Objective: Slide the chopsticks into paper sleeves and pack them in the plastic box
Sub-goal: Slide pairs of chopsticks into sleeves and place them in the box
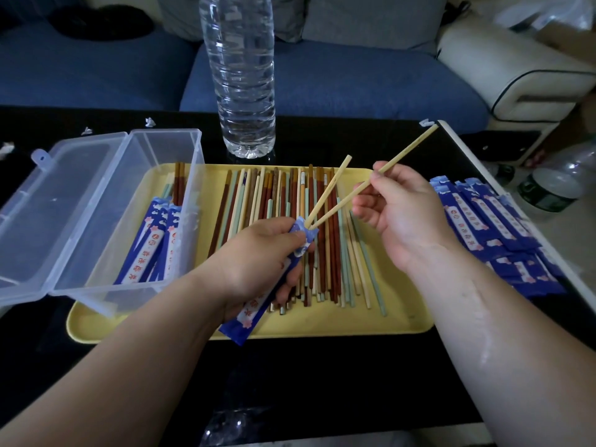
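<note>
Head view, and both hands are working over the yellow tray [387, 321]. The left hand [258, 250] has its fingers curled round a blue paper sleeve [254, 309], clamped on it near the open top. The sleeve's lower end sticks out below the wrist toward the tray's near edge. Two sticks meet at that mouth! The right hand [400, 208] pinches a pale chopstick [406, 148] between thumb and fingers, gripping it around mid-length. Its lower tip sits at the sleeve's opening and its far end points up and to the right, over the black table [290, 382]. A second pale chopstick [329, 190] stands in the same opening, angled up and away, clear of the right hand. Together the two make a narrow V rising out of the sleeve.

Under the hands, loose chopsticks [283, 201] in brown, cream and pale green lie side by side across the tray. On the left, the clear plastic box [161, 146] sits with its right part on the tray, its lid [48, 204] swung open to the left. Inside it, sleeved chopsticks [151, 250] lie along its right side. On the right, just beside the tray, a heap of blue sleeves [493, 227] rests on the table; whether they are filled I cannot tell. A water bottle [242, 75] stands upright behind the tray, and a blue sofa [354, 82] runs beyond the table.
</note>
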